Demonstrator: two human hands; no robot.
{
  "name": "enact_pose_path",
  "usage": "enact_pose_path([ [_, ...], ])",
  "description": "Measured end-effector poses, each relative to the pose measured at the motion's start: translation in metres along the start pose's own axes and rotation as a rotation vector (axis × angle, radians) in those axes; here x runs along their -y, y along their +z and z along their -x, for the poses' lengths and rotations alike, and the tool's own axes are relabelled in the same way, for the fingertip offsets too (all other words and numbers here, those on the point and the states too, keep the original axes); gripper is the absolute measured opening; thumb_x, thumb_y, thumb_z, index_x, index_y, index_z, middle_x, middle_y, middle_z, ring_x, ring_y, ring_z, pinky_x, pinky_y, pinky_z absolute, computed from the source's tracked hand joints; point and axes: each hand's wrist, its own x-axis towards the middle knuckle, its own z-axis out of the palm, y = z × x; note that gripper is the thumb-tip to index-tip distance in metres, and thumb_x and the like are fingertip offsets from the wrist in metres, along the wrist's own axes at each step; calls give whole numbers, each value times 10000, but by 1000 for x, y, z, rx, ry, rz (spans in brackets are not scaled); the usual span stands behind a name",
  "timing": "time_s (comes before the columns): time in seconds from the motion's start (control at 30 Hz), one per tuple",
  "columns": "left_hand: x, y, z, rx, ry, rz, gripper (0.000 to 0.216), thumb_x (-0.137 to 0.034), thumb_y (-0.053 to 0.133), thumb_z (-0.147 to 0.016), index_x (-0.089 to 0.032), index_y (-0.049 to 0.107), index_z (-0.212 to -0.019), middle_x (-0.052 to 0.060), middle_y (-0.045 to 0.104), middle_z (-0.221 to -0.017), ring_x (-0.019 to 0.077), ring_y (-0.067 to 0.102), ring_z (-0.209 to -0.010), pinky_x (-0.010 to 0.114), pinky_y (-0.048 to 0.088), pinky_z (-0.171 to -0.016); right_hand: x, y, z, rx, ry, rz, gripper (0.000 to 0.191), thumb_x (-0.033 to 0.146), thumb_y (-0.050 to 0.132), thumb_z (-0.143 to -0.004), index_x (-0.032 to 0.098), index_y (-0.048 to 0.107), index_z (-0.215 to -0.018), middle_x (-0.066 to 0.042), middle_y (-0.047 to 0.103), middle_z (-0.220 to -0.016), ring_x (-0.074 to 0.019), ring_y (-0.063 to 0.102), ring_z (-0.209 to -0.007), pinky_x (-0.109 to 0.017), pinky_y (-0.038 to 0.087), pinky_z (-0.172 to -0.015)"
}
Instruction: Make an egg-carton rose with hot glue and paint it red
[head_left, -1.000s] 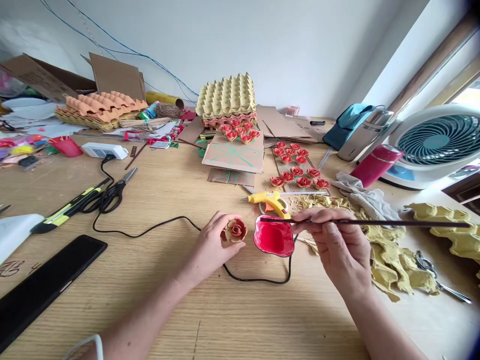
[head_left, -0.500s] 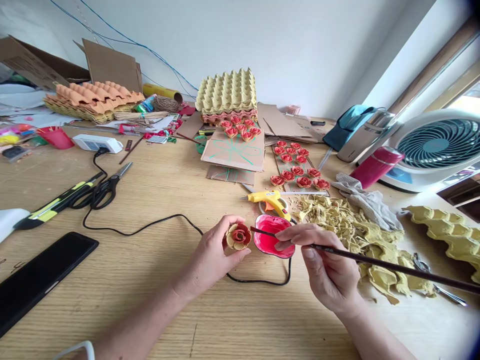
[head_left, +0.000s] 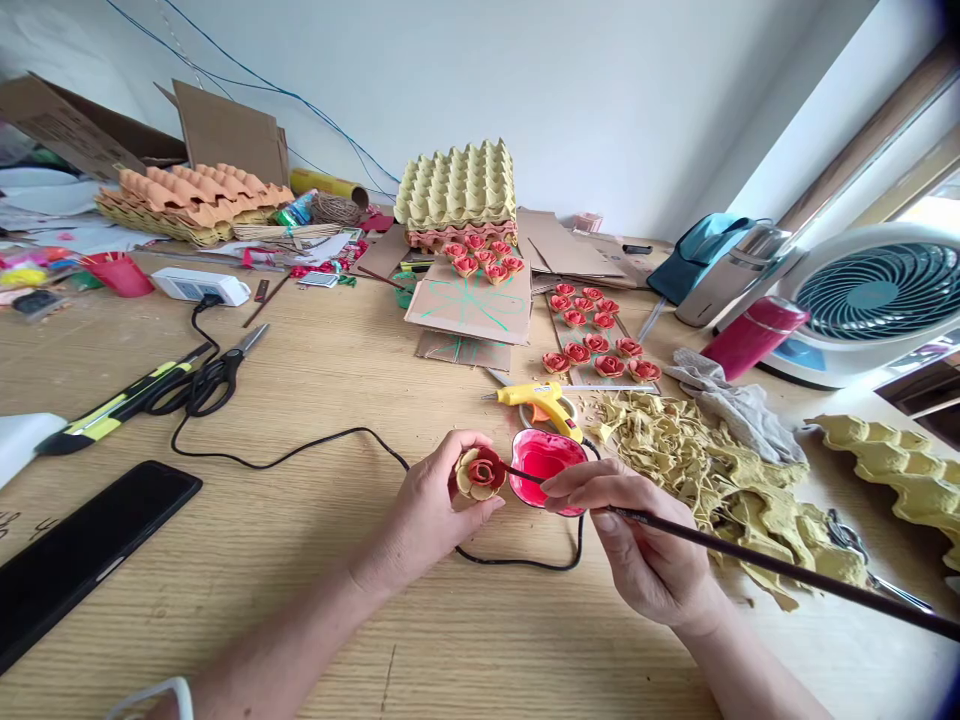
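Note:
Between the thumb and fingers of my left hand [head_left: 431,510] is an egg-carton flower [head_left: 480,472], red at its centre and on part of its petals, with bare yellowish petals at the lower left. My right hand [head_left: 649,545] grips a long dark paintbrush [head_left: 720,540], whose tip touches or nearly touches the flower's right edge. Behind the brush and fingers stands a small dish of red paint [head_left: 541,455], partly hidden by the right hand. A yellow glue gun [head_left: 551,405] lies just beyond the dish, its black cord looping around in front.
Red flowers [head_left: 596,343] sit on cardboard at right centre, more on a cardboard piece [head_left: 469,305] before stacked egg trays [head_left: 457,185]. Torn carton scraps [head_left: 697,460], a fan [head_left: 885,295] and a pink flask [head_left: 757,335] are right; scissors [head_left: 214,380] and a phone [head_left: 90,550] left.
The paintbrush tip has moved slightly down to the flower's edge, and my right hand has shifted a little left and down. The flower, still held, looks redder on its right side.

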Motion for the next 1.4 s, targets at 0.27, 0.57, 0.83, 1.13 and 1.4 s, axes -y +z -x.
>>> enact_pose_path([
  [0.27,4,2,1,-17,-9,-15,489,-178,757,-759,-257,545,-1193,18,732,-1077,187,718,-932,292,564,-848,3,-2,-3,15,-25,30,263,116,436,-1027,234,607,-1187,-112,751,-1077,-227,729,-1027,-370,621,-810],
  [0.57,2,1,2,-18,0,-46,526,-163,755,-764,-257,541,-1235,36,727,-1138,197,717,-969,307,561,-887,-3,-5,2,24,-6,24,273,99,462,-1012,232,603,-1204,-113,748,-1129,-241,722,-1074,-403,611,-871],
  [0.83,5,0,2,-35,7,-39,449,-160,739,-774,-238,591,-1190,31,717,-1115,194,690,-986,307,531,-900,-5,-6,5,-34,-30,21,279,65,470,-1000,198,591,-1214,-132,731,-1154,-236,718,-1059,-377,604,-835],
  [1.13,5,5,-1,3,-130,141,369,-206,772,-726,-215,590,-1047,14,678,-1001,173,648,-889,250,514,-743,3,2,-3,-25,-82,61,231,134,418,-1044,188,607,-1166,-127,731,-1089,-205,715,-1033,-349,591,-875],
  [1.4,3,4,2,-14,-47,2,367,-156,766,-732,-222,585,-1045,-4,691,-1001,164,655,-877,265,509,-810,3,2,-5,65,-97,116,227,95,439,-1014,182,582,-1167,-123,728,-1092,-180,716,-1023,-284,585,-862],
])
